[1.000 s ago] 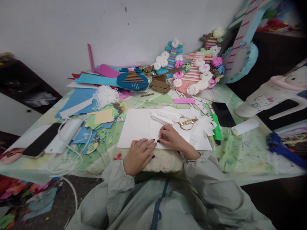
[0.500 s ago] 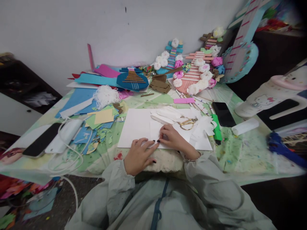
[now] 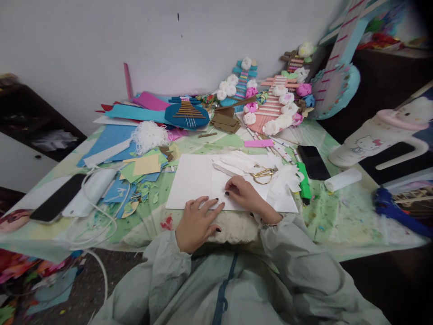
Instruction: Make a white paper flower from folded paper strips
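"Paper (image 3: pixel 189 176), big white sheet: where?"

"Flat on the covered table (image 3: pixel 333 221), straight ahead of both hands, long axis running left to right. Smaller sheet (image 3: pixel 219 180) lies on top, its near left corner by the left fingertips."

"Which hand's nearer?"

"Both at the near edge. Right hand (image 3: pixel 242 194) reaches further in, over the smaller sheet; left hand (image 3: pixel 196 223) is just beside it."

"Hand states?"

"Left: fingers spread, palm down, nothing visibly gripped. Right: curled, can't tell whether it pinches paper."

"Surroundings?"

"Gold scissors (image 3: pixel 263 174) on the paper beyond the right hand, white scraps (image 3: pixel 232 161) beside. Colored scraps (image 3: pixel 146 164) left; green marker (image 3: pixel 304 183), phone (image 3: pixel 313 162) right. Stained green cover, craft guitars (image 3: pixel 269 108) at the back, pale wall (image 3: pixel 101 45) behind, dark shelf (image 3: pixel 30 119) far left."
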Action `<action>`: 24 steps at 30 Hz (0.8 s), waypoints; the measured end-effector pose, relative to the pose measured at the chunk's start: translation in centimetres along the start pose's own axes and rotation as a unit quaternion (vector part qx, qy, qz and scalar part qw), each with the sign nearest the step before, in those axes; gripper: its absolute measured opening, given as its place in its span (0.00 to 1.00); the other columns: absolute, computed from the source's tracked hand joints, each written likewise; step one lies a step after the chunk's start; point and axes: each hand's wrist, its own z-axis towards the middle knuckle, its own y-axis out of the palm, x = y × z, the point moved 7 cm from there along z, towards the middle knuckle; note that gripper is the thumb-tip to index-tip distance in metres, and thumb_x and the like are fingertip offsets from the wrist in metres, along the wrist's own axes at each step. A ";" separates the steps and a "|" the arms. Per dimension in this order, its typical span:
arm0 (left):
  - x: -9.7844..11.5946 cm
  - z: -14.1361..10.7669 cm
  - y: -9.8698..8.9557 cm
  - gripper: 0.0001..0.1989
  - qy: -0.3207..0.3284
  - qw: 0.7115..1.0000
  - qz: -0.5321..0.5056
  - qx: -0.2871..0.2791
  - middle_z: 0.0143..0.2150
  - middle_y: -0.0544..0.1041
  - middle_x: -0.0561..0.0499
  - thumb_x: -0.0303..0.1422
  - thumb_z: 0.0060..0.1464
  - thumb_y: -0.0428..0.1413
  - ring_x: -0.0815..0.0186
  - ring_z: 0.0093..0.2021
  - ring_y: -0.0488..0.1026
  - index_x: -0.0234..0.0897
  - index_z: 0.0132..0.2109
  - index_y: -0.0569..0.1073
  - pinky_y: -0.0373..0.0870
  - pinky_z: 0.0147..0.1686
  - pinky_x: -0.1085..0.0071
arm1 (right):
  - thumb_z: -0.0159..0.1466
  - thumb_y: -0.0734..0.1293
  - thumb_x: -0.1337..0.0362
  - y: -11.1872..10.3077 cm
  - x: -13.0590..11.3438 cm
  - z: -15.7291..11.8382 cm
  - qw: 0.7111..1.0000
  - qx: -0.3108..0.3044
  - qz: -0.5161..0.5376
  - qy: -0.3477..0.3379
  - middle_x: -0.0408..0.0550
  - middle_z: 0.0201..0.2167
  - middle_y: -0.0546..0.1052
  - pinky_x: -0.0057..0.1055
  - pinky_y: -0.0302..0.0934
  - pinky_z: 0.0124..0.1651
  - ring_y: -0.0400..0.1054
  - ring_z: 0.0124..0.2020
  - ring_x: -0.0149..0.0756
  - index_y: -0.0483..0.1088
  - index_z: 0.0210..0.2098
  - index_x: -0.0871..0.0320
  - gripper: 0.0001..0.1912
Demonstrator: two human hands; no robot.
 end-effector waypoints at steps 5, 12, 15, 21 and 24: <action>0.3 -0.2 0.1 0.27 -0.015 1.000 0.013 -0.007 0.61 0.62 0.48 0.44 0.57 0.49 0.53 0.59 0.54 0.46 0.62 0.57 0.51 0.51 0.54 | 0.53 0.69 0.67 0.5 -0.1 0.1 0.999 -0.025 -0.022 -0.011 0.48 0.35 0.68 0.34 0.55 0.44 0.60 0.40 0.39 0.65 0.32 0.58 0.09; 0.0 -0.3 0.3 0.27 -0.018 1.000 0.016 -0.008 0.62 0.60 0.48 0.46 0.57 0.47 0.53 0.60 0.54 0.48 0.62 0.57 0.51 0.52 0.54 | 0.54 0.66 0.73 0.2 0.1 0.2 1.000 -0.007 0.001 -0.001 0.46 0.31 0.67 0.32 0.55 0.42 0.61 0.38 0.37 0.64 0.29 0.57 0.06; -0.1 -0.3 0.4 0.27 -0.028 1.000 0.015 -0.004 0.63 0.59 0.46 0.46 0.56 0.48 0.53 0.60 0.54 0.49 0.62 0.57 0.51 0.52 0.54 | 0.54 0.66 0.73 0.0 0.1 0.2 1.000 -0.007 0.007 -0.002 0.45 0.31 0.68 0.31 0.55 0.42 0.61 0.38 0.36 0.65 0.29 0.58 0.05; -0.3 -0.3 0.3 0.28 -0.035 0.999 -0.009 0.006 0.62 0.59 0.43 0.46 0.55 0.50 0.52 0.60 0.53 0.50 0.62 0.58 0.52 0.52 0.54 | 0.53 0.70 0.64 0.2 0.3 0.7 0.999 -0.028 0.011 0.037 0.44 0.30 0.70 0.29 0.55 0.38 0.62 0.34 0.34 0.66 0.29 0.58 0.09; -0.4 -0.2 0.1 0.29 -0.038 0.999 -0.017 0.012 0.62 0.59 0.43 0.46 0.53 0.52 0.51 0.60 0.54 0.50 0.61 0.59 0.52 0.52 0.54 | 0.49 0.73 0.63 0.8 -0.3 1.4 0.997 -0.046 -0.051 0.042 0.44 0.29 0.70 0.30 0.53 0.38 0.62 0.34 0.34 0.66 0.28 0.59 0.12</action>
